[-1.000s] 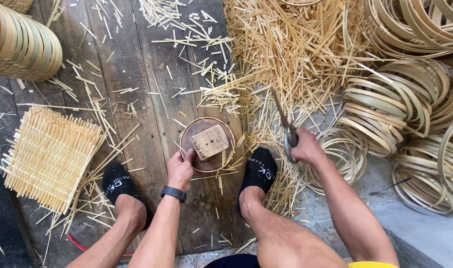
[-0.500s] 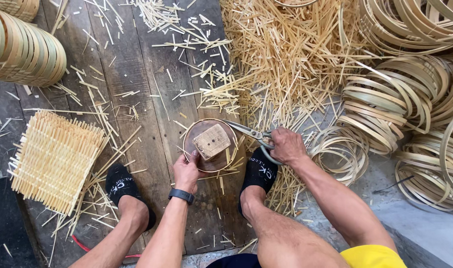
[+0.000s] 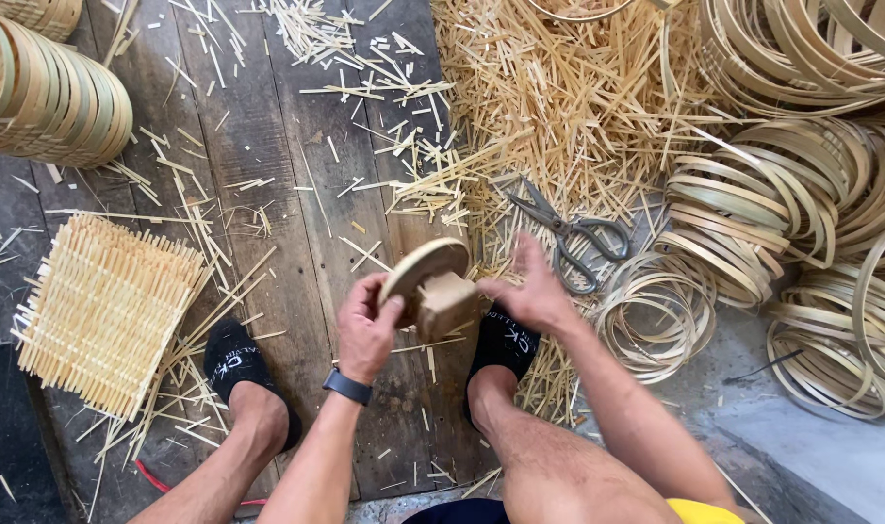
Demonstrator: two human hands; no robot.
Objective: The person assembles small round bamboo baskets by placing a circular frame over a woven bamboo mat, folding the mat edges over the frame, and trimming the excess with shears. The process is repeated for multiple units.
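My left hand (image 3: 368, 328) grips the rim of a round wooden disc (image 3: 420, 266) that has a square wooden block (image 3: 446, 303) fixed to its face; the disc is lifted and tilted on edge above the floor planks. Fingers spread, my right hand (image 3: 530, 291) touches the block from the right side. A pair of metal scissors (image 3: 569, 234) lies on the bamboo scraps just beyond my right hand, apart from it. My two feet in black socks rest on the planks at either side of my arms.
A woven bamboo mat (image 3: 101, 311) lies at the left. Stacked woven baskets (image 3: 45, 97) stand at the top left. A heap of bamboo offcuts (image 3: 559, 107) covers the top middle. Many coiled bamboo hoops (image 3: 802, 213) pile up at the right.
My right hand has put the scissors down on the scraps and come to the block. The disc, flat on the floor before, is now lifted and tilted in my left hand.
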